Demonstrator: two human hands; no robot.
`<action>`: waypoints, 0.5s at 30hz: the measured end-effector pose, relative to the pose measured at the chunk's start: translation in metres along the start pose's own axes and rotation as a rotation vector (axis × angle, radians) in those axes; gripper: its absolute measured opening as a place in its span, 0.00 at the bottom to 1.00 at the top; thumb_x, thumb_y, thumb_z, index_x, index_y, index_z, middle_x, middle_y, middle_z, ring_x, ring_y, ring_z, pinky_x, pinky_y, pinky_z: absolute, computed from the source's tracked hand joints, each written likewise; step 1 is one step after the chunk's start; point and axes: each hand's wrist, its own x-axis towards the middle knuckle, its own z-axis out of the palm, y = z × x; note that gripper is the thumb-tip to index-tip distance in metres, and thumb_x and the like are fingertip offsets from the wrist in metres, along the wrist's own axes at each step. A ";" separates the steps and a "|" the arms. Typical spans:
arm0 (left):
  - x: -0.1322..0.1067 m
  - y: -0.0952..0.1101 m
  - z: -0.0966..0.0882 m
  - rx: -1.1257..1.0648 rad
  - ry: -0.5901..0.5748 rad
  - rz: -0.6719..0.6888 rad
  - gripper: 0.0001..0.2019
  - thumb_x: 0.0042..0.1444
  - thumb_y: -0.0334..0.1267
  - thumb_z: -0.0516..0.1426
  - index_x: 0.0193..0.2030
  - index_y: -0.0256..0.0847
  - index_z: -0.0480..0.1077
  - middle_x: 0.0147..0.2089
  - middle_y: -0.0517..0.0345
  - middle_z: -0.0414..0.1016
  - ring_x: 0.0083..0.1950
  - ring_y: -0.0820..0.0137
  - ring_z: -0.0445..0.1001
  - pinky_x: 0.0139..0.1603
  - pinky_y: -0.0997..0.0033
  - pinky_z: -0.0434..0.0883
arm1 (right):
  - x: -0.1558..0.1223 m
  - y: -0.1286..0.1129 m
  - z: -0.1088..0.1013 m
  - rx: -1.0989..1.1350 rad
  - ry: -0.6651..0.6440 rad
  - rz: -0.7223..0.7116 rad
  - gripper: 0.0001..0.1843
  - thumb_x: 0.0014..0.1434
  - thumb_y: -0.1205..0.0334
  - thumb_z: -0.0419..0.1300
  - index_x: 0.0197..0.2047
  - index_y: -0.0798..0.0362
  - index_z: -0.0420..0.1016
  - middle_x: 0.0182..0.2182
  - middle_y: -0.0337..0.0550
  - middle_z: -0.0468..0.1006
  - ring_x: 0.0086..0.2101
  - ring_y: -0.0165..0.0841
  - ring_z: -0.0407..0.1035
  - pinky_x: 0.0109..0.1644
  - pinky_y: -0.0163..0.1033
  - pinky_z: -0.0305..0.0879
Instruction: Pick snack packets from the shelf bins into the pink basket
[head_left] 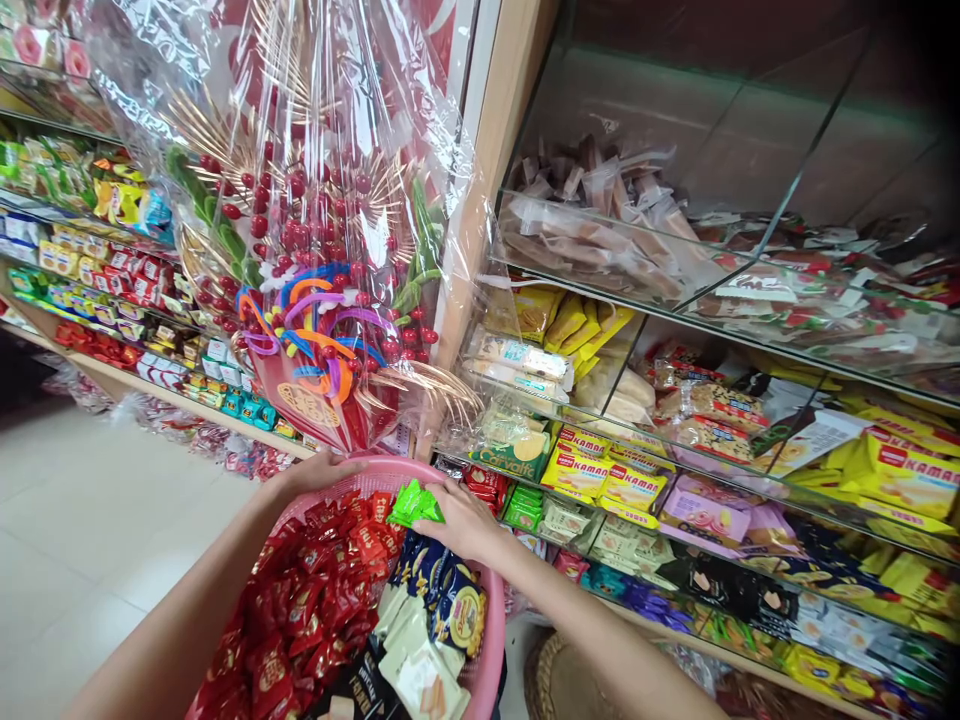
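A pink plastic basket (491, 640) is in front of me at the bottom of the head view. Many small red-wrapped sweets (300, 610) fill its left side. To the right lie dark blue snack packets (442, 580), pale cream packets (424, 660) and a black packet (360, 690). My left hand (319, 478) is closed over the basket's far rim, its fingertips partly hidden. Over the basket's far side, my right hand (465, 520) is closed on bright green wrapped sweets (412, 503).
Glass-fronted shelves with packaged snacks (600, 470) rise on the right; more sweet shelves (135, 275) run along the left. A cellophane-wrapped bouquet (322, 290) stands directly beyond the basket. A round brown woven object (570, 680) sits low on the right, near the tiled floor (75, 530).
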 end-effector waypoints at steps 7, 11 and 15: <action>-0.001 -0.002 0.000 -0.018 0.039 -0.023 0.28 0.36 0.68 0.51 0.16 0.41 0.58 0.19 0.59 0.60 0.26 0.66 0.62 0.29 0.68 0.58 | 0.002 0.000 -0.022 0.250 -0.086 0.035 0.37 0.61 0.38 0.37 0.60 0.55 0.60 0.58 0.51 0.64 0.57 0.41 0.58 0.60 0.48 0.52; -0.002 -0.003 0.000 -0.029 0.055 -0.027 0.28 0.35 0.68 0.52 0.15 0.40 0.58 0.20 0.58 0.61 0.26 0.66 0.63 0.29 0.68 0.58 | -0.004 0.003 -0.024 0.278 -0.114 0.025 0.38 0.56 0.38 0.49 0.63 0.52 0.55 0.59 0.50 0.62 0.57 0.42 0.58 0.59 0.48 0.54; 0.001 -0.006 0.001 -0.070 0.014 0.024 0.28 0.36 0.67 0.52 0.16 0.41 0.58 0.17 0.61 0.58 0.24 0.68 0.60 0.28 0.69 0.57 | -0.010 0.002 -0.018 0.179 -0.107 -0.037 0.37 0.53 0.48 0.58 0.63 0.50 0.55 0.59 0.49 0.62 0.57 0.44 0.58 0.59 0.48 0.54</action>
